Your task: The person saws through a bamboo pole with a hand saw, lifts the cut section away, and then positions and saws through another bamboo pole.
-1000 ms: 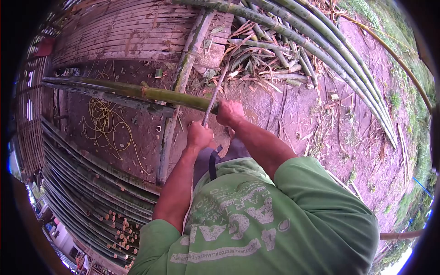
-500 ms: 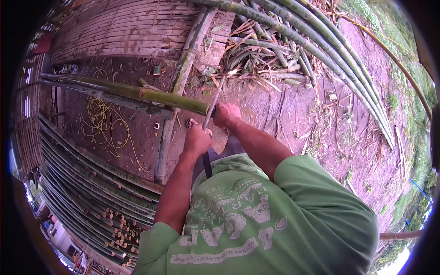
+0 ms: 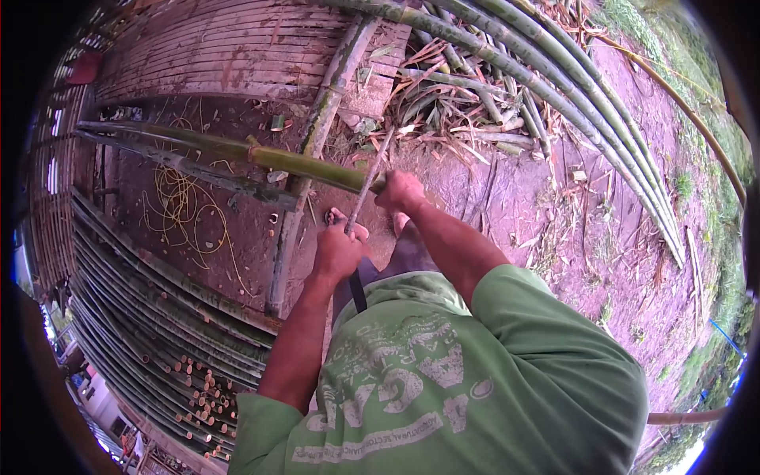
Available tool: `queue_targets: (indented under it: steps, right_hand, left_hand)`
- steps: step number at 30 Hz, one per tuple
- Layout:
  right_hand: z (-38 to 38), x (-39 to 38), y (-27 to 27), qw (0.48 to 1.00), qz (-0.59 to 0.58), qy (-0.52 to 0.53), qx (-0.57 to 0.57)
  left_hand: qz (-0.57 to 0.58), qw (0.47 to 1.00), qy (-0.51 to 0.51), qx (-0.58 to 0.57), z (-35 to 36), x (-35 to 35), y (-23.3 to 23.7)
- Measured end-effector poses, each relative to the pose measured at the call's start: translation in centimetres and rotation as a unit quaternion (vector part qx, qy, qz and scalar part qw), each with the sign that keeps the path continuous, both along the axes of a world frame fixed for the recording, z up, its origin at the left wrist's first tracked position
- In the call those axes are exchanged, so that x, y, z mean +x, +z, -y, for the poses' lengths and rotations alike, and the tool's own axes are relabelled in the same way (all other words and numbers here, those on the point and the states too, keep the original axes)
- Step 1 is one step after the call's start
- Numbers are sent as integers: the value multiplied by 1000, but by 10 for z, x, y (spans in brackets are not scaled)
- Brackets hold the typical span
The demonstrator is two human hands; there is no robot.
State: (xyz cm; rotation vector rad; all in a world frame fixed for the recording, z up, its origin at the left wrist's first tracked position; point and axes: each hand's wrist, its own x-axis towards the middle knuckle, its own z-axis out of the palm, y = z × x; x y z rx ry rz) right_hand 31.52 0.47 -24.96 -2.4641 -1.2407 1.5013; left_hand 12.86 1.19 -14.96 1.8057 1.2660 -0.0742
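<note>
A thick green bamboo pole [image 3: 309, 165] lies across a slanted bamboo rail [image 3: 321, 127], its near end pointing toward me. My right hand [image 3: 400, 192] is closed around that near end. Lower and to the left, my left hand [image 3: 339, 252] is wrapped round the bottom of a long, thin, grey-brown bar [image 3: 369, 179], narrow like a blade seen edge-on. The bar slants up past the pole's end and overlaps it in this view. Its grip is hidden inside my fist. My feet [image 3: 348, 222] show on the ground below the pole.
Long bamboo poles [image 3: 546, 67] curve along the upper right. Split bamboo scraps [image 3: 451, 111] are heaped beyond the rail. A slatted bamboo platform [image 3: 214, 55] stands at upper left, with tangled yellow cord [image 3: 178, 202] on the ground. Stacked poles [image 3: 150, 309] fill the lower left.
My left hand has drawn slightly down toward my body with the bar. My right hand and the pole's end sit a little farther up and right. More of my feet shows.
</note>
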Motion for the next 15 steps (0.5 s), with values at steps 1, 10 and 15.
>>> queue_targets:
  steps: [1, 10, 15]
  right_hand:
    - [3, 0, 11, 1000, -23, -14, -17]
    - [9, -2, -24, 991, -43, -124, -26]
    - [25, 11, 7, 997, -77, 8, -6]
  left_hand:
    - [22, 999, 28, -13, 7, -8, 7]
    - [-99, 994, -37, -24, 29, -27, 87]
    - [-113, 990, -82, 9, 1, 8, -17]
